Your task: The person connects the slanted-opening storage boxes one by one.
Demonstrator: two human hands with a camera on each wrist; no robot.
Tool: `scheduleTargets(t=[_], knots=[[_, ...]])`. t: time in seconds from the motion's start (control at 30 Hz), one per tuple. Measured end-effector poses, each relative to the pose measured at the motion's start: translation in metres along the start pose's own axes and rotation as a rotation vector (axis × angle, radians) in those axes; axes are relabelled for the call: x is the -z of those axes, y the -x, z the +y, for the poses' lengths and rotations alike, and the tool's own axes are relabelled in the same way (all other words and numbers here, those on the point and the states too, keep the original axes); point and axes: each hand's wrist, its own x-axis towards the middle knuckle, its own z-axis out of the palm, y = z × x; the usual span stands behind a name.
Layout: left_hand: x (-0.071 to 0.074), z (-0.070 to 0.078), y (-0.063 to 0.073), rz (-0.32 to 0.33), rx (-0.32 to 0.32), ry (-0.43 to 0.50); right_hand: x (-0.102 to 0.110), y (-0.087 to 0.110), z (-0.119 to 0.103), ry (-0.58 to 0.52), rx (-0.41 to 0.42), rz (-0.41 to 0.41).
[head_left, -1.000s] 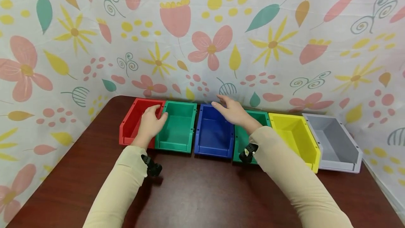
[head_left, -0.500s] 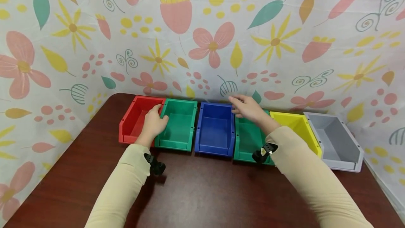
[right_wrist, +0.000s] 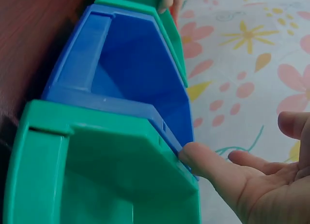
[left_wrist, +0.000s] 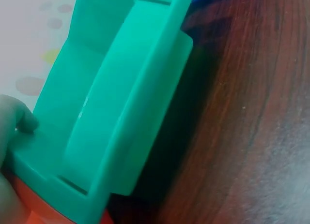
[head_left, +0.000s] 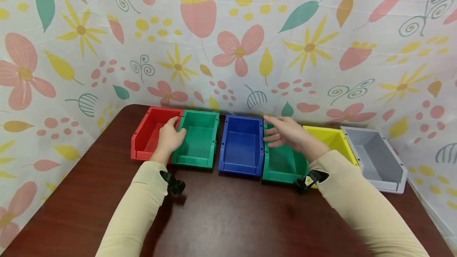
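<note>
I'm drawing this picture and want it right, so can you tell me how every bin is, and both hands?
Red bin: upright, partly hidden; nothing seen inside
Left green bin: upright, empty
Blue bin: upright, empty
Right green bin: upright, partly hidden; nothing seen inside
Yellow bin: upright, largely hidden; contents can't be told
Grey bin: upright, empty
Left hand: curled over the left green bin's side
Right hand: open, fingers apart

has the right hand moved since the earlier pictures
Yes, to the right: in the head view, the right hand has gone from the blue bin's back corner to the green bin on its right.
</note>
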Motion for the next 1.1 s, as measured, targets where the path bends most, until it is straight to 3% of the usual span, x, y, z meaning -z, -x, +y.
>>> scheduleTargets(t=[0.23, 0.5, 0.67, 0.83, 1.1], knots=[[-0.005, -0.017, 0.005, 0.028, 0.012, 0.142, -0.003, -0.001, 0.001, -0.034, -0.006, -0.016], [0.001, -0.021, 0.005, 0.033, -0.010, 0.126, -0.015, -0.009, 0.001, -0.094, -0.015, 0.009], [0.006, -0.026, 0.005, 0.049, 0.013, 0.124, -0.028, -0.016, 0.003, -0.105, 0.005, 0.077], [0.006, -0.028, 0.005, 0.084, 0.025, 0.129, -0.046, -0.026, 0.004, 0.031, 0.014, 0.154], [0.002, -0.027, 0.004, 0.158, 0.021, 0.140, -0.060, -0.052, 0.005, 0.431, -0.013, 0.264]])
